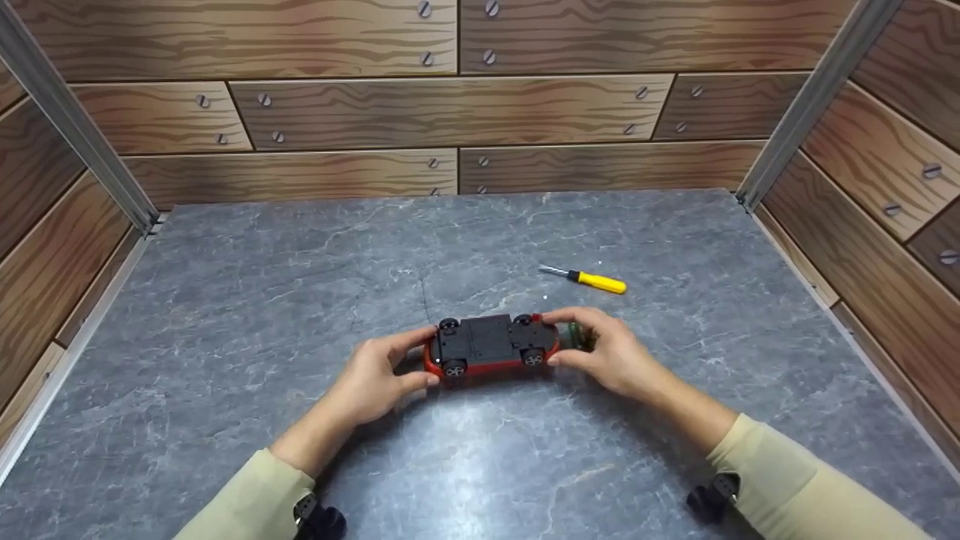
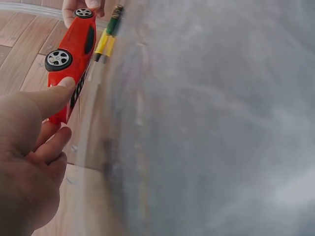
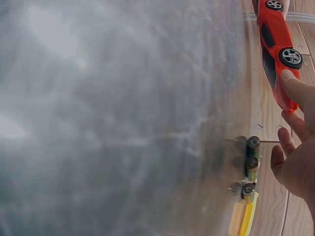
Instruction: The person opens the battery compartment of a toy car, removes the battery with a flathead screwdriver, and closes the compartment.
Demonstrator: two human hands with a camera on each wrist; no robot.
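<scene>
A red toy car [image 1: 491,341] is held upside down between both hands, its black underside and wheels facing up. My left hand [image 1: 375,381] pinches one end, with the thumb [image 2: 59,93] on the red side in the left wrist view. At the other end, my right hand [image 1: 621,358] grips the car between thumb and fingers. Partly hidden behind the right hand is a small green object [image 1: 576,335]. In the right wrist view, this green object [image 3: 252,156] shows round dark wheel-like parts.
A screwdriver [image 1: 600,282] with a yellow handle lies on the grey marbled table [image 1: 262,300], beyond the right hand. Wood-patterned panels [image 1: 450,112] enclose the table at the back and sides, with metal posts [image 1: 810,112] at the corners.
</scene>
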